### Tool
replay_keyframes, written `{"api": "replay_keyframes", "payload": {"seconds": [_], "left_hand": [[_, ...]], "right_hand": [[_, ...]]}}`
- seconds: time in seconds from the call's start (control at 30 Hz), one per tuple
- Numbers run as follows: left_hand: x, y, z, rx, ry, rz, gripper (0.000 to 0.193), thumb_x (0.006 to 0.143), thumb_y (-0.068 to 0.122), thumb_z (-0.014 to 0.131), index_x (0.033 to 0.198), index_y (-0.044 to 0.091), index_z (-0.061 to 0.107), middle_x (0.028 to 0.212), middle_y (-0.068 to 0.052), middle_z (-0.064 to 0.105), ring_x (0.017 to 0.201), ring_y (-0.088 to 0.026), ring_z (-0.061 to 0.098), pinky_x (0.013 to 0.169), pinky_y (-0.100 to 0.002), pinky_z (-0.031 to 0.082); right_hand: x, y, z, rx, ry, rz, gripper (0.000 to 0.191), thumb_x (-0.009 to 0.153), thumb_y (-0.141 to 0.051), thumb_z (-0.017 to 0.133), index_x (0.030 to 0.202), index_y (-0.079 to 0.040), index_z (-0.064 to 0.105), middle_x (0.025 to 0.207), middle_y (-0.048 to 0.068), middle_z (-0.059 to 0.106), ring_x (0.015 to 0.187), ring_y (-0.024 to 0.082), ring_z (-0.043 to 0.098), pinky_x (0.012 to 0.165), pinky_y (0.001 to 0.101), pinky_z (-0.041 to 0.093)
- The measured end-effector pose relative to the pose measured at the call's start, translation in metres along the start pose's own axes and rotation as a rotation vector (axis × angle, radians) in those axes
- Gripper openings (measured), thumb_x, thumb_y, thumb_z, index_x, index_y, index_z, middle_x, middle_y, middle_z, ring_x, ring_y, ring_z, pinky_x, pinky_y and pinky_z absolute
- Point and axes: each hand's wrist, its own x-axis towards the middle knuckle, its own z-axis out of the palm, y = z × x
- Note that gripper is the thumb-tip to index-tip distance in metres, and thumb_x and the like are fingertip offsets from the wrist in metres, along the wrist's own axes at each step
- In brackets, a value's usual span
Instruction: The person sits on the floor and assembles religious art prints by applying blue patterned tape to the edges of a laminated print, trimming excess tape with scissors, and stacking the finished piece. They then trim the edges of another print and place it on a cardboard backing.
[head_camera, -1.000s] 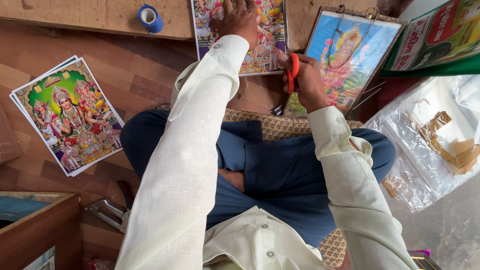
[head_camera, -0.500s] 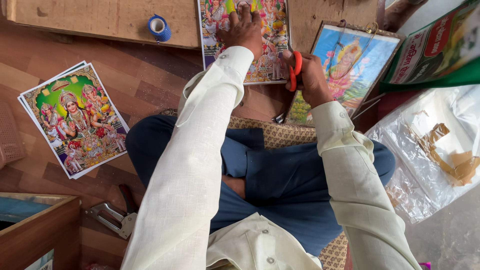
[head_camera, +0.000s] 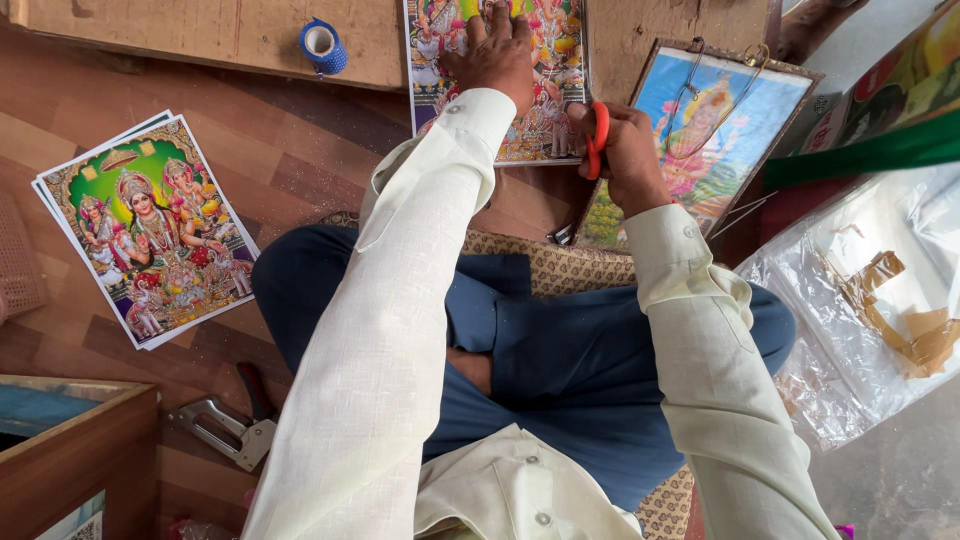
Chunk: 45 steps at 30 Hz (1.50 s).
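Print (head_camera: 520, 90) nearer, wooden floor (head_camera: 250, 170), tape roll (head_camera: 322, 45)

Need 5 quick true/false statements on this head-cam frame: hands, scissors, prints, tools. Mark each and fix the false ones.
1. The left hand presses flat on the colourful print lying on the wooden board. True.
2. The right hand holds blue-handled scissors. False: the scissors have orange-red handles.
3. A roll of blue tape sits on the board, left of the print. True.
4. The staple gun is in the left hand. False: it lies on the floor by the left knee, untouched.
5. The stack of prints on the floor lies to the person's right. False: it lies to their left.
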Motion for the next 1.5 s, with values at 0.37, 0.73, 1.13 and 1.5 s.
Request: {"api": "replay_keyframes", "payload": {"seconds": [0.37,0.73,1.13,1.5], "left_hand": [[0.0,0.0,-0.003,-0.034,-0.026,-0.02,0.073,0.093,0.02,0.066,0.157,0.025,0.03,0.167,-0.004,0.014,0.151,-0.034,0.017,0.109,-0.078,0.024],[0.0,-0.001,-0.001,-0.026,-0.021,-0.018,0.071,0.093,0.015,0.066,0.156,0.021,0.033,0.167,-0.005,0.019,0.149,-0.032,0.023,0.108,-0.076,0.029],[-0.001,-0.001,-0.006,-0.029,-0.029,-0.021,0.07,0.091,0.015,0.067,0.153,0.021,0.037,0.167,-0.006,0.019,0.148,-0.03,0.024,0.107,-0.076,0.029],[0.001,-0.001,0.0,-0.024,0.007,-0.015,0.071,0.091,0.018,0.069,0.153,0.02,0.036,0.165,-0.005,0.02,0.146,-0.03,0.026,0.108,-0.077,0.029]], "right_hand": [[0.021,-0.018,0.003,0.033,-0.047,-0.005,0.036,0.092,-0.037,0.078,0.081,-0.008,0.059,0.065,0.001,0.055,0.045,0.013,0.048,0.038,0.0272,0.028],[0.025,-0.008,0.007,0.056,-0.004,-0.031,0.026,0.091,-0.027,0.081,0.086,-0.005,0.067,0.07,0.001,0.059,0.053,0.011,0.057,0.045,0.0262,0.044],[0.05,-0.025,0.008,-0.026,-0.002,0.017,0.036,0.09,-0.041,0.079,0.092,-0.006,0.07,0.067,0.002,0.059,0.048,0.013,0.055,0.04,0.0277,0.042],[0.055,-0.019,0.01,-0.006,0.004,-0.062,0.03,0.09,-0.032,0.082,0.086,-0.005,0.068,0.066,0.004,0.06,0.044,0.015,0.054,0.038,0.0277,0.031]]}}
